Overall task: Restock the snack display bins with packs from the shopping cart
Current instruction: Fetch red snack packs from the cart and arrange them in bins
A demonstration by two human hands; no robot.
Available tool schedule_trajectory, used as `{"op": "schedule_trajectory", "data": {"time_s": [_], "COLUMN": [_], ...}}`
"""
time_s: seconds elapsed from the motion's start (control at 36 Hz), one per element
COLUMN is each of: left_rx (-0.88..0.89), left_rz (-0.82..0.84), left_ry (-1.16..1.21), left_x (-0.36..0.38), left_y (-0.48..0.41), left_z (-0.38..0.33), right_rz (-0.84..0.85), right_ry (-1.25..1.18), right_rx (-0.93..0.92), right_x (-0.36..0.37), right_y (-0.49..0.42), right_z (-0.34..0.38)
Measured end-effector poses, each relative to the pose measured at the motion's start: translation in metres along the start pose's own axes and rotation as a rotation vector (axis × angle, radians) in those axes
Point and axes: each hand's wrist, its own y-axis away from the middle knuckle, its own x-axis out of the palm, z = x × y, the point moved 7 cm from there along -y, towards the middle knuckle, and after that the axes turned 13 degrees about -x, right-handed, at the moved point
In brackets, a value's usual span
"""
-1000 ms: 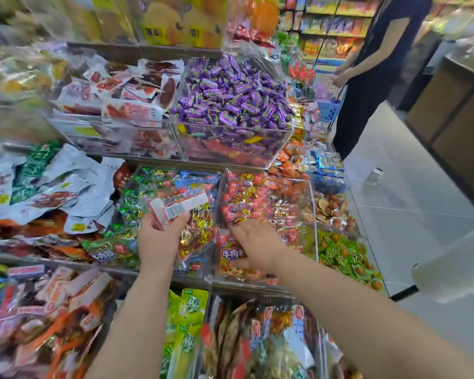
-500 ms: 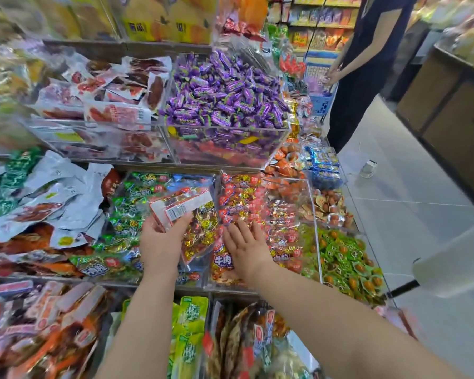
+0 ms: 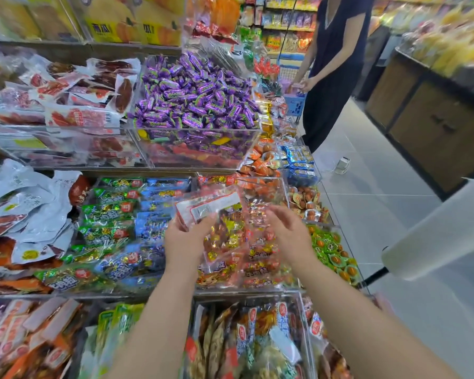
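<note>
left grip pinches the clear snack pack near its labelled end; probably light, floppy, slippery; right grip spread, empty.

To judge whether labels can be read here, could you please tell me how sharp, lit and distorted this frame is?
Head view: bright, even light, hardly any shadows; head view: the clear pack the left hand grips is soft, its label unreadable; head view: wide-angle bending curves the shelf edges, and the yellow goods upper right are smeared; head view: the white roll looks washed out.
</note>
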Motion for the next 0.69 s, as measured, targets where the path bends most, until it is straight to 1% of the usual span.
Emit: {"op": "schedule_trajectory", "data": {"time_s": [0.03,0.06,0.08,0.14,0.19,0.22,0.25,0.36,0.47,0.53,0.58,0.64,0.69], "left_rx": [0.026,0.052,0.073,0.096,0.092,0.083,0.072,0.059,0.052,0.086,0.138,0.169,0.167], "left_rz": [-0.011,-0.017,-0.02,-0.007,0.029,0.042,0.055,0.081,0.025,-0.009,-0.014,0.036,0.078], "left_ry": [-0.03,-0.053,-0.071,-0.119,-0.149,-0.158,-0.161,-0.201,-0.198,-0.206,-0.322,-0.467,-0.562], "left_x": [0.005,0.01,0.015,0.026,0.039,0.045,0.051,0.067,0.08,0.09,0.105,0.125,0.141], "left_y": [0.003,0.005,0.007,0.01,0.01,0.009,0.007,-0.004,-0.023,-0.033,-0.042,-0.055,-0.067], "left_z": [-0.001,-0.003,-0.004,-0.006,-0.006,-0.004,-0.002,0.004,0.001,-0.005,-0.01,-0.009,-0.005], "right_rz": [-0.079,-0.117,-0.112,0.002,0.162,0.21,0.222,0.121,0.151,0.141,0.141,0.147,0.143], "right_ry": [0.143,0.269,0.366,0.458,0.432,0.397,0.367,0.251,0.266,0.248,0.219,0.197,0.193], "right_rx": [-0.004,0.028,0.091,0.243,0.321,0.335,0.348,0.38,0.381,0.389,0.395,0.397,0.389], "right_x": [-0.014,-0.025,-0.032,-0.033,-0.019,-0.012,-0.007,-0.002,-0.002,-0.001,0.0,0.001,0.0], "right_y": [-0.004,-0.008,-0.011,-0.013,-0.009,-0.006,-0.004,-0.002,-0.002,0.0,0.0,0.001,0.001], "right_z": [-0.008,-0.017,-0.03,-0.057,-0.076,-0.084,-0.091,-0.106,-0.109,-0.11,-0.111,-0.113,-0.113]}}
